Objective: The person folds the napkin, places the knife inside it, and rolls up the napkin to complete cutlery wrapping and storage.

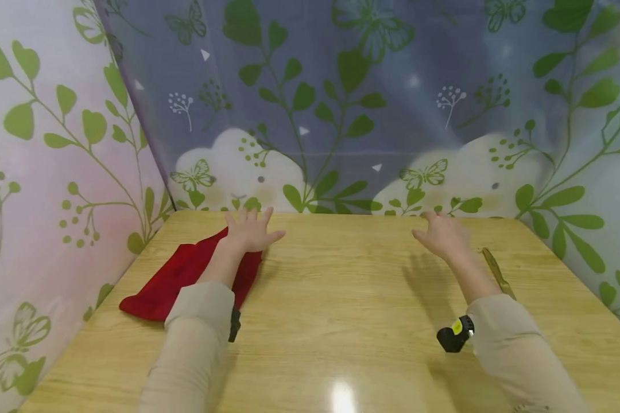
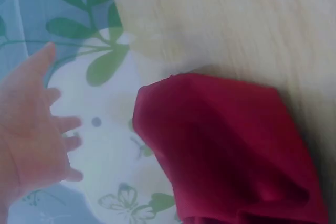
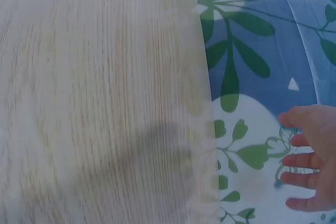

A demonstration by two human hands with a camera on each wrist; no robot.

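My left hand is held out with its fingers spread, above the far end of a red cloth. The cloth lies in loose folds on the left of the table, partly hidden by my left forearm; the left wrist view shows its folded red fabric below the empty palm. On the other side my right hand reaches forward over the table, fingers extended and holding nothing. Its shadow falls on the wood. Beside the right forearm lies a slim brass-coloured object, its near end hidden behind the sleeve.
The light wooden table meets a blue-grey patterned curtain at the back. Printed fabric also hangs along the left side and the right side. A black wrist camera juts from the right sleeve.
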